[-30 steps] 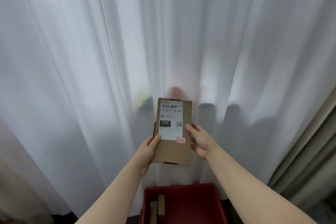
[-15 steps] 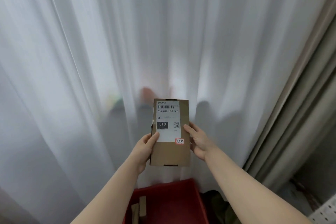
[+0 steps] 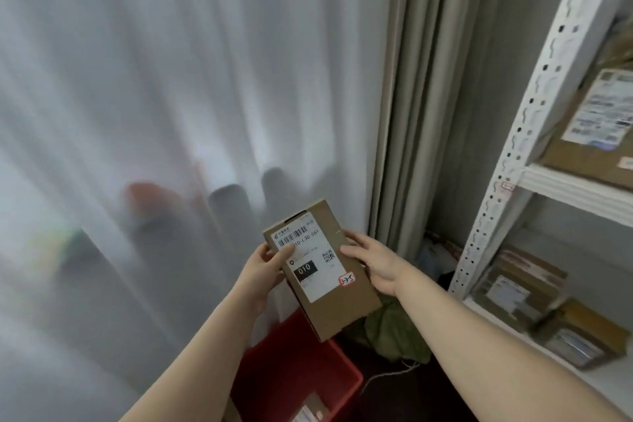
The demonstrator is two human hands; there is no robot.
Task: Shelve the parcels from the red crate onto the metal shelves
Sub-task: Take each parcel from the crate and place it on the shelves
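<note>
Cardboard parcel (image 3: 337,298) is held in both hands above the red crate (image 3: 308,363), tilted, label up. Left hand (image 3: 265,265) pinches one long edge with the thumb across the barcode. Right hand (image 3: 373,262) grips the opposite edge; the frame is smeared, so I can't tell how far its fingers wrap under.

Risks as I read them:
- It's an edge grip on a flat box. If one hand lets go mid-reach, the box likely pivots out and drops into the crate or onto the green cloth (image 3: 394,329) right of the crate.
- The metal shelves (image 3: 534,113), well right of the crate, already hold boxes (image 3: 513,288). The lower bay looks crowded, so a careless push could jam the parcel or shove a neighbour.
- The white cable (image 3: 387,375) on the floor just right of the crate is a snag risk when stepping over.
- The handwritten sticker (image 3: 346,279) is probably a slot code. Misread it and the parcel goes on the wrong shelf.

Room: dark floor under the crate, sheer white curtain (image 3: 171,79) behind it, beige drape (image 3: 411,113) behind and to the right. At least one labelled parcel (image 3: 308,413) is left inside the crate.
</note>
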